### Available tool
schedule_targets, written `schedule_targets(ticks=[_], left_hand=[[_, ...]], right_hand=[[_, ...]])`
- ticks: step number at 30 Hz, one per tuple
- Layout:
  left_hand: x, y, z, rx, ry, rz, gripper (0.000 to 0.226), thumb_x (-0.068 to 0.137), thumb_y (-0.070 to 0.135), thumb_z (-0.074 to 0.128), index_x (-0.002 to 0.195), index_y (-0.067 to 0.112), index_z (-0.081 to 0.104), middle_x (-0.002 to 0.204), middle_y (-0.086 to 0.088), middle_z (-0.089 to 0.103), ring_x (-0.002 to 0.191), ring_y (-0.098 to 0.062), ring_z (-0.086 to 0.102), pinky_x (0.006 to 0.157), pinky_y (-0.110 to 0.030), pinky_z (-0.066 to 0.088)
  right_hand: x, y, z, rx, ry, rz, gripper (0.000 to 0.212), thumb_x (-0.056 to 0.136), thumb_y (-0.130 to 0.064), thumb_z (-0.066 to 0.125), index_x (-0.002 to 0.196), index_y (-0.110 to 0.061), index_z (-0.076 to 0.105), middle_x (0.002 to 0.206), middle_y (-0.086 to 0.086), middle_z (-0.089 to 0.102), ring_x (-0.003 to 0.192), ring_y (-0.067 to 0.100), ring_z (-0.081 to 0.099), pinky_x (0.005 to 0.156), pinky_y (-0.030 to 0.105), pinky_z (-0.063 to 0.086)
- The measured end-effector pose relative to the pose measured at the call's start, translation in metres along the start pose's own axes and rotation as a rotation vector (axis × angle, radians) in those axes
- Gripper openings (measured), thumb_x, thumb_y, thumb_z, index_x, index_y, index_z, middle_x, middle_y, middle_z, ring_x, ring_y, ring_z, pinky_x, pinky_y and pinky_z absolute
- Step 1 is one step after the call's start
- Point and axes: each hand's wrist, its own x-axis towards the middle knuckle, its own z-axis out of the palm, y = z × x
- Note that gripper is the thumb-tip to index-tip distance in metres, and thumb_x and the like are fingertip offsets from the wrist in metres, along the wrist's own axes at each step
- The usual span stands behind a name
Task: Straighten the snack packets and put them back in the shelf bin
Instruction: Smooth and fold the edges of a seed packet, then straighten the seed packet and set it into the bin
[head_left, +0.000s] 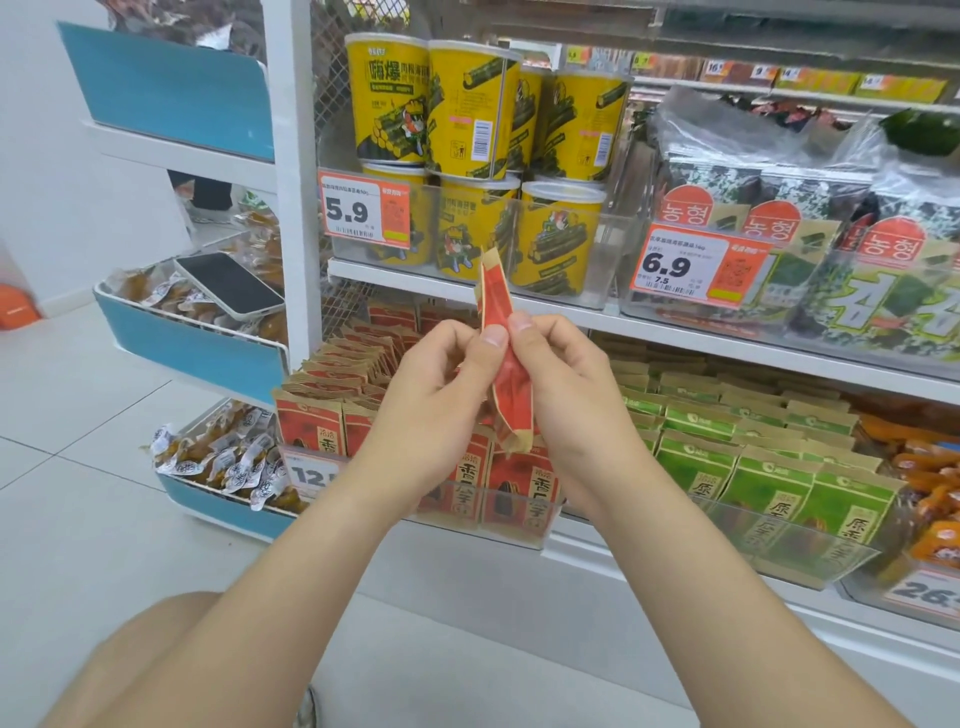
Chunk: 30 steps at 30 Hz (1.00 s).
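Both hands, left and right, pinch a flat, glossy red packet edge-on, its long axis nearly upright.

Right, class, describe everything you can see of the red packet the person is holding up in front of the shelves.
The red packet is slim and seen nearly edge-on, with a red middle and tan, paper-like ends at top and bottom. It stands almost upright, its top leaning slightly left. The left hand and right hand pinch its middle between thumbs and fingers. It is held in the air above the clear bin of matching red packets.
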Motion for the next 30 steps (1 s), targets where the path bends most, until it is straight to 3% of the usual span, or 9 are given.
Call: schedule_targets(ticks=[4,8,11,14,17,20,24,27,30], left_hand=[[0.002,-0.003,-0.005,0.073,0.007,0.037,0.044,0.107,0.053,0.055,0.096,0.01,0.057,0.088,-0.027,0.064,0.081,-0.053,0.063,0.08,-0.069,0.059],[0.006,-0.007,-0.011,0.123,0.063,0.051,0.037,0.115,0.04,0.046,0.097,0.01,0.058,0.072,0.005,0.056,0.065,-0.013,0.051,0.067,-0.039,0.044],[0.008,-0.006,-0.014,0.128,0.123,0.051,0.036,0.115,0.041,0.046,0.093,0.016,0.059,0.073,0.011,0.055,0.068,-0.011,0.05,0.07,-0.036,0.043],[0.007,-0.004,-0.017,0.123,0.089,0.048,0.035,0.113,0.041,0.052,0.094,0.013,0.06,0.068,0.011,0.056,0.061,-0.01,0.047,0.063,-0.032,0.042],[0.006,-0.001,-0.02,0.083,-0.006,0.009,0.035,0.11,0.034,0.06,0.097,0.002,0.057,0.07,0.005,0.063,0.063,-0.011,0.057,0.065,-0.028,0.052],[0.003,-0.001,-0.023,0.154,-0.034,0.023,0.03,0.109,0.028,0.062,0.1,-0.001,0.056,0.069,0.009,0.063,0.063,-0.009,0.058,0.065,-0.027,0.053],[-0.001,-0.001,-0.026,0.325,0.006,0.068,0.03,0.107,0.043,0.062,0.09,0.019,0.068,0.079,0.002,0.076,0.079,-0.032,0.073,0.081,-0.053,0.065],[-0.002,-0.001,-0.029,0.387,0.026,0.09,0.034,0.104,0.052,0.06,0.086,0.024,0.069,0.08,0.002,0.077,0.083,-0.038,0.073,0.079,-0.056,0.065],[-0.002,0.0,-0.031,0.414,0.006,0.099,0.03,0.1,0.05,0.059,0.087,0.024,0.067,0.083,0.004,0.077,0.082,-0.032,0.073,0.08,-0.056,0.063]], right_hand=[[-0.002,0.0,0.002,-0.037,-0.037,-0.016,0.03,0.11,-0.034,0.06,0.098,-0.008,0.067,0.07,-0.004,0.068,0.063,0.012,0.064,0.06,0.028,0.054],[0.0,0.001,-0.004,-0.175,-0.141,-0.057,0.034,0.103,-0.04,0.071,0.093,-0.008,0.066,0.089,0.012,0.076,0.083,0.021,0.069,0.094,0.055,0.06],[-0.001,0.001,-0.007,-0.273,-0.206,-0.044,0.034,0.094,-0.046,0.076,0.085,-0.016,0.063,0.096,0.015,0.078,0.089,0.03,0.074,0.099,0.062,0.057],[-0.003,0.001,-0.002,-0.231,-0.188,-0.025,0.037,0.098,-0.041,0.073,0.093,-0.007,0.059,0.1,0.02,0.079,0.098,0.047,0.075,0.092,0.07,0.057],[-0.004,0.0,0.002,-0.179,-0.109,-0.034,0.029,0.103,-0.025,0.069,0.092,-0.005,0.052,0.089,0.027,0.073,0.077,0.038,0.068,0.081,0.075,0.055],[-0.004,-0.002,0.004,-0.166,-0.062,-0.038,0.028,0.103,-0.022,0.066,0.09,-0.005,0.05,0.092,0.036,0.066,0.074,0.036,0.062,0.075,0.077,0.052],[-0.002,0.001,0.005,-0.192,-0.055,-0.076,0.027,0.107,-0.025,0.063,0.09,-0.006,0.053,0.082,0.025,0.066,0.072,0.034,0.059,0.066,0.065,0.054],[-0.001,0.002,0.006,-0.21,-0.049,-0.102,0.026,0.106,-0.026,0.063,0.091,-0.006,0.055,0.075,0.023,0.058,0.068,0.027,0.051,0.063,0.046,0.042],[-0.001,0.0,0.006,-0.236,-0.022,-0.12,0.025,0.105,-0.021,0.064,0.088,-0.005,0.055,0.072,0.015,0.058,0.061,0.02,0.046,0.057,0.034,0.04]])
